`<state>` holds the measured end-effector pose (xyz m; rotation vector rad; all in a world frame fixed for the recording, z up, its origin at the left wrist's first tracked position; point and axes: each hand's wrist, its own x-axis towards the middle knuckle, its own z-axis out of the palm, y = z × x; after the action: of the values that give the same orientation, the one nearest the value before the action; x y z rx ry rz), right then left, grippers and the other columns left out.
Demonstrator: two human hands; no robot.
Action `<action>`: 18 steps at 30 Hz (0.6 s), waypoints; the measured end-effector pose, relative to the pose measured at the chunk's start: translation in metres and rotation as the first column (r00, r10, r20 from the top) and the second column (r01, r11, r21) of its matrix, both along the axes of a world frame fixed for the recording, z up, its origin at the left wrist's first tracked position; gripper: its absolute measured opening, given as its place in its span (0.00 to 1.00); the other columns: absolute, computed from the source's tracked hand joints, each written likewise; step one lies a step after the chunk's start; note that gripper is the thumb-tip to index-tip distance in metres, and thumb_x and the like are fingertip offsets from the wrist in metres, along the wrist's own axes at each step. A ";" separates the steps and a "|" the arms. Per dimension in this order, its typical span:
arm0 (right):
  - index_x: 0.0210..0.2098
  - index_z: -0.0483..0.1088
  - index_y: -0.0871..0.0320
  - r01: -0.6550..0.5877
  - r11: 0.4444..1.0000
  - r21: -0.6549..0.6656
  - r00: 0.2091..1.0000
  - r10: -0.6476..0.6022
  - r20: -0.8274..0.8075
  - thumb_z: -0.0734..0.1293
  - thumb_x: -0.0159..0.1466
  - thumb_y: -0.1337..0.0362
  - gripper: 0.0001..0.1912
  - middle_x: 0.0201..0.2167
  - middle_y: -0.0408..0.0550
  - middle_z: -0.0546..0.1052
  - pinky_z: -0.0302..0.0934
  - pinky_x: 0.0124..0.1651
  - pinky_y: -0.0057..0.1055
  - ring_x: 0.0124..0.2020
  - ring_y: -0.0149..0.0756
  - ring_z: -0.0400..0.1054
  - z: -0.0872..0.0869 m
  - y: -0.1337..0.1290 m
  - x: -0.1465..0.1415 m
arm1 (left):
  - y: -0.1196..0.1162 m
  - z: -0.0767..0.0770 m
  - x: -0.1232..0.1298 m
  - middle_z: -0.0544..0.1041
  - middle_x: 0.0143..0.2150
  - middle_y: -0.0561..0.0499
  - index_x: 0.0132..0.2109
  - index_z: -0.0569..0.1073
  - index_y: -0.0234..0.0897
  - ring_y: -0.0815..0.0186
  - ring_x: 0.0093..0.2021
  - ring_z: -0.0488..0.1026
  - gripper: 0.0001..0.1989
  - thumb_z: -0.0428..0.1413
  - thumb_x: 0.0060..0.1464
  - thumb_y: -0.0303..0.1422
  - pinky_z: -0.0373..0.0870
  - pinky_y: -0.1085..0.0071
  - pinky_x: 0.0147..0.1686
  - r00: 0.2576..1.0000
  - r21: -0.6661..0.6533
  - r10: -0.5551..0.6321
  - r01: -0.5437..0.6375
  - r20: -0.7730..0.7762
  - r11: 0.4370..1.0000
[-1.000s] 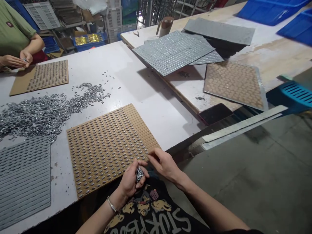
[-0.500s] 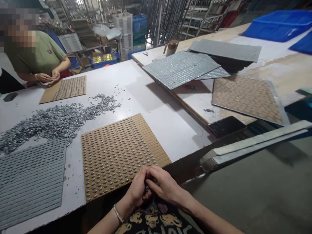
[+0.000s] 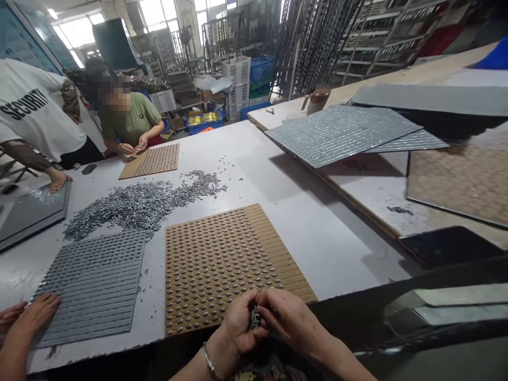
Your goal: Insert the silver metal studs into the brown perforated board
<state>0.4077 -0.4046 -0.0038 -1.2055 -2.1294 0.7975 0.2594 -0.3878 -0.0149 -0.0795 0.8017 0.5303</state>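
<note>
My left hand [image 3: 241,323] is cupped, its fingers curled round a small heap of oval metal pieces [image 3: 255,318]. Over that palm bends my right hand [image 3: 291,320], fingertips pinched together at the pieces; what sits between them is hidden. Both hands are at the near edge of a brown grooved board [image 3: 299,272], which carries rows of the same dark oval pieces and has bare grooves along its right side. Beyond it lies a loose pile of metal pieces [image 3: 135,206] on the white table.
Left of the brown board lies a grey grooved board [image 3: 95,296], with another person's hand [image 3: 42,312] on it. Across the table a person in green [image 3: 137,116] works at a brown board [image 3: 130,168]. Another person's hand [image 3: 59,179] touches a dark board. Metallic sheets [image 3: 345,132] overhang on the right.
My view has turned left and up, bringing more people into sight. My hands have parted slightly, and the metal pieces in the left palm now show.
</note>
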 end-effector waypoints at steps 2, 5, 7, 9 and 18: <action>0.34 0.66 0.56 0.024 0.998 -0.061 0.995 -0.030 -0.094 0.58 0.68 0.63 0.08 0.28 0.44 0.74 0.60 0.33 0.29 0.29 0.33 0.68 0.006 0.006 0.005 | 0.003 0.005 -0.001 0.68 0.20 0.50 0.30 0.68 0.30 0.74 0.15 0.63 0.15 0.46 0.61 0.35 0.48 0.82 0.11 0.996 -0.058 0.072 -0.069 0.048 0.996; 0.38 0.68 0.56 0.162 0.984 -0.068 0.967 -0.172 -0.187 0.58 0.69 0.60 0.09 0.30 0.46 0.75 0.63 0.35 0.28 0.31 0.33 0.70 0.012 0.021 0.016 | 0.004 0.010 -0.001 0.72 0.25 0.46 0.31 0.69 0.29 0.72 0.20 0.67 0.14 0.46 0.62 0.33 0.60 0.80 0.17 0.970 -0.073 0.242 -0.240 0.017 0.968; 0.40 0.70 0.56 0.244 0.970 -0.019 0.948 -0.243 -0.206 0.58 0.69 0.59 0.11 0.33 0.48 0.75 0.64 0.38 0.30 0.35 0.35 0.70 0.014 0.033 0.025 | 0.003 0.009 0.001 0.72 0.26 0.47 0.32 0.68 0.29 0.71 0.23 0.68 0.11 0.47 0.60 0.29 0.63 0.78 0.19 0.965 -0.065 0.260 -0.263 -0.043 0.963; 0.42 0.72 0.56 0.267 0.964 -0.010 0.941 -0.263 -0.214 0.57 0.69 0.59 0.13 0.36 0.50 0.75 0.65 0.41 0.31 0.39 0.36 0.70 0.012 0.047 0.033 | 0.001 0.006 0.002 0.71 0.27 0.48 0.33 0.69 0.29 0.72 0.22 0.67 0.06 0.50 0.57 0.26 0.59 0.80 0.18 0.978 -0.065 0.195 -0.200 -0.073 0.978; 0.33 0.70 0.59 0.375 0.879 -0.296 0.852 -0.452 -0.263 0.63 0.61 0.57 0.11 0.24 0.43 0.74 0.62 0.28 0.27 0.25 0.32 0.68 -0.027 0.147 0.048 | 0.047 0.015 -0.012 0.69 0.29 0.51 0.41 0.75 0.29 0.75 0.23 0.63 0.15 0.63 0.49 0.36 0.52 0.81 0.15 0.960 0.457 0.151 -0.027 -0.237 0.889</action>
<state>0.4559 -0.2579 -0.0308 -1.4744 -1.4609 0.9845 0.2473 -0.3413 0.0001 0.3958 0.9218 0.8166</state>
